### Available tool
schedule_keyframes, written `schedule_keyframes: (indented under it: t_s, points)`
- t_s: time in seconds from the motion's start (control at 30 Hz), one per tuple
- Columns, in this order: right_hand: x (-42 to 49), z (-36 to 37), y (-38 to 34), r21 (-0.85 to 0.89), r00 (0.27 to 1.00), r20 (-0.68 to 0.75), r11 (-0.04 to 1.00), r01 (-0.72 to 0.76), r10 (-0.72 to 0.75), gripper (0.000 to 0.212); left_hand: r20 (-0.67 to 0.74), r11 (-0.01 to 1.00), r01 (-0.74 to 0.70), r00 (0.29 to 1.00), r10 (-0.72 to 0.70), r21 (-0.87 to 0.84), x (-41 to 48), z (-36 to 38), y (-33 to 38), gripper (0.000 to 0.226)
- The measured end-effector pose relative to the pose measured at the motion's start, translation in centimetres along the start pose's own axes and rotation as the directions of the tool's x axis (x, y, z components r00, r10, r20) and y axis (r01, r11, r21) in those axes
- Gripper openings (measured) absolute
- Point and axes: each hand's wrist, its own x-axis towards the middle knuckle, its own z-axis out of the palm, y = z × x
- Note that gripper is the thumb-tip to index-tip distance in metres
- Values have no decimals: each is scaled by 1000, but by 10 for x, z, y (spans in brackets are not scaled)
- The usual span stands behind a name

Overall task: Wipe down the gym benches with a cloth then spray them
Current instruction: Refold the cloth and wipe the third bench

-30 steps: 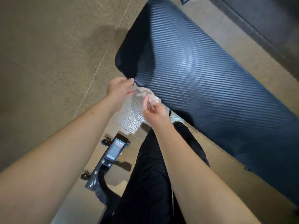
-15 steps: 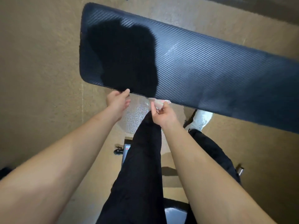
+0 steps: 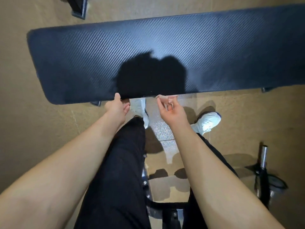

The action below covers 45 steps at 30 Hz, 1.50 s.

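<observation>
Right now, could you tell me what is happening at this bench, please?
A person stands over a black padded gym bench, seen from their own head camera. Their left hand is open, with fingertips at the pad's near edge. The right hand is beside it, fingers curled around something small and pale that may be the cloth; it is too blurred to be sure. No spray bottle is in view. Wiping does not appear to be under way on the pad at this moment.
</observation>
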Motion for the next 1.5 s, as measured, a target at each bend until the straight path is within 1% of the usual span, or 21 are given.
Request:
schedule_keyframes:
  t_s: [0.1,0.2,0.27,0.43,0.53,0.6,0.67,0.7,0.73,0.77,0.8,0.83,0.87,0.9,0.93,1.0,1.07,1.1,1.17,1.33,1.5]
  points:
    - [7,-3,-12,97,1000,-6,995,-10,10,11,34,999,35,999,-33,-37,-8,8,-9,50]
    - [15,-4,-19,139,999,21,990,22,-25,9,104,1000,18,994,-19,6,-19,19,-11,41]
    - [20,-8,-21,193,1000,-5,981,12,-11,23,87,999,43,995,-42,-3,-21,17,-12,36]
    - [14,-7,-37,232,998,-12,971,60,-59,27,169,994,105,980,-106,15,-18,16,-14,52]
    - [12,-9,-49,233,995,-22,968,96,-94,24,312,980,132,934,-173,150,-34,25,-22,45]
    - [14,-11,-60,236,993,-8,965,113,-114,24,385,956,48,909,-162,289,-51,39,-27,36]
    - [16,-14,-72,209,990,-30,967,144,-140,19,446,891,-168,894,-43,423,-64,54,-32,20]
    - [17,-16,-78,191,986,-46,968,164,-158,19,498,804,-346,864,72,484,-66,60,-33,14]
    - [17,-18,-85,172,983,-55,968,182,-175,25,578,633,-555,791,201,539,-66,65,-34,14]
    - [19,-21,-93,165,980,-65,967,194,-186,32,681,378,-737,670,295,561,-63,70,-33,19]
    - [19,-23,-100,156,978,-74,966,205,-196,36,775,93,-838,534,337,537,-59,75,-32,26]
    - [20,-24,-106,148,977,-75,967,208,-199,38,846,-166,-860,411,339,483,-55,81,-30,34]
    - [20,-24,-112,137,978,-76,969,205,-196,37,898,-372,-831,305,316,413,-53,89,-28,42]
    - [21,-24,-117,130,978,-79,971,201,-192,34,932,-522,-779,225,284,347,-52,98,-26,50]
    - [22,-25,-121,124,980,-80,974,192,-183,30,953,-635,-713,181,244,298,-53,108,-27,59]
    - [21,-28,-128,81,989,-49,986,145,-142,19,967,-777,-578,184,174,250,-56,126,-31,75]
    - [18,-31,-132,-40,996,0,996,86,-86,16,961,-831,-496,235,149,250,-58,134,-38,82]
    - [17,-32,-134,-78,998,18,995,68,-67,18,956,-841,-476,251,151,258,-59,136,-40,83]
    - [15,-33,-142,-47,998,47,998,48,-46,14,949,-856,-442,272,157,268,-64,137,-43,81]
    - [5,-41,-189,206,999,15,978,29,-33,12,911,-849,-411,372,177,332,-81,149,-44,72]
    - [-1,-52,-253,180,1000,16,984,16,-19,22,851,-826,-386,488,195,411,-108,170,-54,67]
